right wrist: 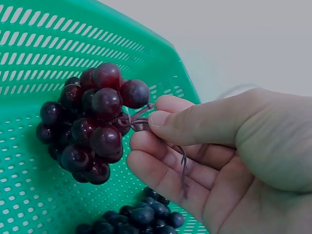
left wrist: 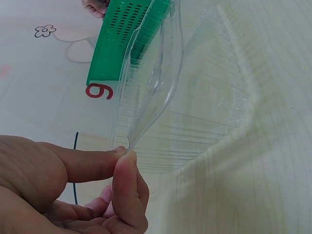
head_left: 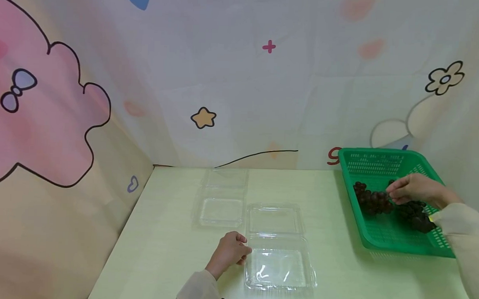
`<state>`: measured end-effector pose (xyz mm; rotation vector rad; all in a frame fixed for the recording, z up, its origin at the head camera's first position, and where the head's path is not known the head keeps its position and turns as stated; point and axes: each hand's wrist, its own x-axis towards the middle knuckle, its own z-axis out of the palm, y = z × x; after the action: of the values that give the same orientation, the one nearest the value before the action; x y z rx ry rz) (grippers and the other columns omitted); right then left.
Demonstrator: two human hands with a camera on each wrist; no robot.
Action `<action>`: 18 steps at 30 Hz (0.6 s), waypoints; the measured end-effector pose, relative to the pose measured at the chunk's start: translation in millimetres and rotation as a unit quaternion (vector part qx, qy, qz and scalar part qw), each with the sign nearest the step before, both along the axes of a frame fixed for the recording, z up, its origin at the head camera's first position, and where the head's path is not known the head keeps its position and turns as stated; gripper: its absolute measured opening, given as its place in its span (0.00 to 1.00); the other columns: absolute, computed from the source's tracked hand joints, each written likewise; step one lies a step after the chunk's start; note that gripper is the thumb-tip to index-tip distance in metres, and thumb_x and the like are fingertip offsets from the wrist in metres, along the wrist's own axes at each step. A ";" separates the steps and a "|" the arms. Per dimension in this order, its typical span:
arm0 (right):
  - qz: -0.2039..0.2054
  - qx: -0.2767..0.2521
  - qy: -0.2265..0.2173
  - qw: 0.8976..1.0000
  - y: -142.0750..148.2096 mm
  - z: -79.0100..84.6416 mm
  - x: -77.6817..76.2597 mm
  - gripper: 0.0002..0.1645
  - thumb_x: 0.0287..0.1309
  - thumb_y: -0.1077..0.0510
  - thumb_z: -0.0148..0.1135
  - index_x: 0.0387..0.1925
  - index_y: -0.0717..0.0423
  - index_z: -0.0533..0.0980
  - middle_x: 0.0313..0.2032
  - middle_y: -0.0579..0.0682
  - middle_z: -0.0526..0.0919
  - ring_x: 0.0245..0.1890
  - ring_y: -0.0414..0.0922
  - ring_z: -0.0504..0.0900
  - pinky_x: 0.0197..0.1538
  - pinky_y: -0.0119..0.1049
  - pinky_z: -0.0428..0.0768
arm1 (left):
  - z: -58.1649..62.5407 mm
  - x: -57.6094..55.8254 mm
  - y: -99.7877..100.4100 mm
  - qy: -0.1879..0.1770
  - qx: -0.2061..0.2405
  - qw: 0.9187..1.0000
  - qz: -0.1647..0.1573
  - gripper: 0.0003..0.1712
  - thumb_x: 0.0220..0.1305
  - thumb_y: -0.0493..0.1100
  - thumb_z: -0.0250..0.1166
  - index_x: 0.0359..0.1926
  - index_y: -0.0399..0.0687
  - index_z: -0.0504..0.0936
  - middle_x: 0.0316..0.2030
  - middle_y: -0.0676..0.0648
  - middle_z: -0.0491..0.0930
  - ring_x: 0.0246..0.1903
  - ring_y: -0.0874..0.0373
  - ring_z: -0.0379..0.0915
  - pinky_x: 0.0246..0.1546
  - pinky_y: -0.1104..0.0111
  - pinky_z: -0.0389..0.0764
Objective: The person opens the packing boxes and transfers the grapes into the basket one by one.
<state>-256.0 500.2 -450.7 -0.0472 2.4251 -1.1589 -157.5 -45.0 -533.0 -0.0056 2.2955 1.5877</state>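
In the right wrist view, my right hand (right wrist: 195,146) pinches the brown stem (right wrist: 139,122) of a bunch of dark red grapes (right wrist: 92,124) between thumb and forefinger. The bunch is inside the green basket (right wrist: 161,53), and a second bunch of darker, nearly black grapes (right wrist: 139,217) lies below it on the basket floor. My left hand (head_left: 230,250) is at the left edge of a clear plastic clamshell box (head_left: 276,267), lid unfolded away from me. Its thumb and forefinger pinch the box's thin rim (left wrist: 134,139) in the left wrist view.
Another clear clamshell box (head_left: 221,210) lies unfolded on the pale table (head_left: 161,248), farther back and to the left. The green basket stands at the table's right side, near the printed cloth backdrop (head_left: 246,79). A cloth wall borders the table's left edge.
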 end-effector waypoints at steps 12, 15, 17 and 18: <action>0.003 -0.007 0.006 1.000 -11.1 -11.3 16.8 0.20 0.72 0.61 0.61 0.56 0.74 0.77 0.46 0.56 0.86 0.46 0.54 0.87 0.52 0.50 0.84 | -1.3 -0.4 -0.4 0.009 0.001 1.000 -0.002 0.11 0.58 0.26 0.65 0.43 0.28 0.76 0.22 0.46 0.78 0.16 0.62 0.71 0.20 0.73 0.80; 0.005 -0.006 0.007 1.000 -12.4 -14.6 21.9 0.20 0.73 0.61 0.60 0.56 0.74 0.77 0.47 0.57 0.86 0.46 0.54 0.87 0.53 0.51 0.84 | -1.2 -0.5 -0.2 0.009 0.001 1.000 -0.002 0.11 0.58 0.26 0.65 0.43 0.29 0.76 0.22 0.45 0.78 0.16 0.62 0.71 0.20 0.73 0.80; 0.007 -0.006 0.009 1.000 -14.2 -16.6 25.5 0.19 0.73 0.62 0.60 0.56 0.75 0.77 0.46 0.57 0.86 0.46 0.54 0.87 0.53 0.51 0.84 | -1.2 -0.6 -0.2 0.008 0.001 1.000 -0.002 0.11 0.58 0.26 0.65 0.42 0.29 0.76 0.23 0.44 0.79 0.16 0.62 0.72 0.20 0.73 0.80; 0.009 -0.007 0.012 1.000 -15.5 -17.3 27.3 0.18 0.73 0.63 0.59 0.55 0.75 0.77 0.46 0.57 0.86 0.46 0.54 0.87 0.53 0.51 0.84 | -1.3 -0.7 -0.2 0.008 0.000 1.000 -0.001 0.11 0.58 0.26 0.65 0.42 0.29 0.76 0.23 0.44 0.79 0.16 0.62 0.72 0.20 0.73 0.80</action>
<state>-228.6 484.8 -468.0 -0.0874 2.4339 -1.1734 -158.2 -45.2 -534.3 0.0106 2.3076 1.5915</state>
